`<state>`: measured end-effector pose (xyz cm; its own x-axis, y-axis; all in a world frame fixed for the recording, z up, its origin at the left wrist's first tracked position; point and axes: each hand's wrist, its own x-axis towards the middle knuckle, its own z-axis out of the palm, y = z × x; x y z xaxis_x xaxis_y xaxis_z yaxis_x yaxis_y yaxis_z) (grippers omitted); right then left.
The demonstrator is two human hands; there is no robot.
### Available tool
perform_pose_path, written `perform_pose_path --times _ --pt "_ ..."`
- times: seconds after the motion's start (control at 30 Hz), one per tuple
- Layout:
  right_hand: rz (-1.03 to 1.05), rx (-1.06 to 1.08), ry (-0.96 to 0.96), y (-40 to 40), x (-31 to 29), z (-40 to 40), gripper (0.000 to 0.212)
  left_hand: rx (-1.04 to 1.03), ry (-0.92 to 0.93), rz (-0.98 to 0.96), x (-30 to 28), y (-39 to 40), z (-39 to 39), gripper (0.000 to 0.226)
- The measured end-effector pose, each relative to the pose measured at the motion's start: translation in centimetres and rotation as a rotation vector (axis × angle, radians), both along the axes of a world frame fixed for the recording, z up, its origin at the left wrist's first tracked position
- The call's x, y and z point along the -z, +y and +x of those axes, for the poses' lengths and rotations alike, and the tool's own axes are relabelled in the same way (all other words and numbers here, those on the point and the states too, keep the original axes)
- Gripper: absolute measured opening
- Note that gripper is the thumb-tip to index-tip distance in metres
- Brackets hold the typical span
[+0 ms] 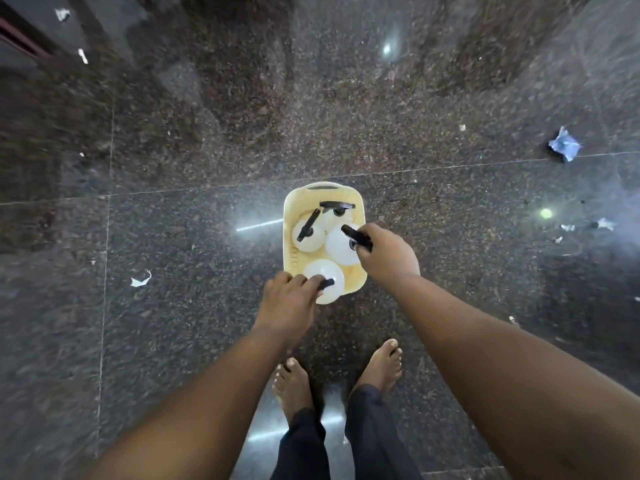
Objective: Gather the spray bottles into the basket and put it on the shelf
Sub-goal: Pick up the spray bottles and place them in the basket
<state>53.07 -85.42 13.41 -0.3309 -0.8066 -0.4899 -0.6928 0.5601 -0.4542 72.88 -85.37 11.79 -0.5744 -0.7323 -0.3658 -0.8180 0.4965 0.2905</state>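
A pale yellow plastic basket (290, 202) stands on the dark granite floor, straight below me. Several white spray bottles with black trigger heads sit upright in it. My left hand (285, 301) grips the black head of the nearest bottle (323, 271), at the basket's near rim. My right hand (389, 254) is closed on the head of another bottle (339, 242), at the basket's right side. One more bottle (308, 233) stands at the left, and a further one (332, 216) shows behind it at the far end.
Scraps of white paper (140, 280) lie on the floor to the left. A crumpled blue paper (564, 144) lies far right, with small litter (604, 224) below it. My bare feet (379, 367) stand just behind the basket. A dark wall or furniture edge (20, 36) runs top left.
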Motion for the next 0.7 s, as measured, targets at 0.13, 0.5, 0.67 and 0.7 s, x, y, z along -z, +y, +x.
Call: perform_pose_path --times 0.13,0.5,0.67,0.7 --pt "0.046 -0.013 0.039 0.0 2.7 0.9 0.027 0.014 -0.070 0.004 2.5 -1.4 -0.1 0.034" --pt "0.094 -0.033 0.085 -1.6 9.7 0.5 0.023 0.076 -0.147 0.033 10.0 -2.9 0.2 0.035" --pt "0.113 -0.058 0.088 -2.4 12.2 0.3 0.023 0.087 -0.169 0.052 12.5 -3.7 -0.2 0.035" --pt "0.119 -0.061 0.091 -2.6 12.6 0.3 0.023 0.088 -0.172 0.050 13.0 -3.9 -0.3 0.035"
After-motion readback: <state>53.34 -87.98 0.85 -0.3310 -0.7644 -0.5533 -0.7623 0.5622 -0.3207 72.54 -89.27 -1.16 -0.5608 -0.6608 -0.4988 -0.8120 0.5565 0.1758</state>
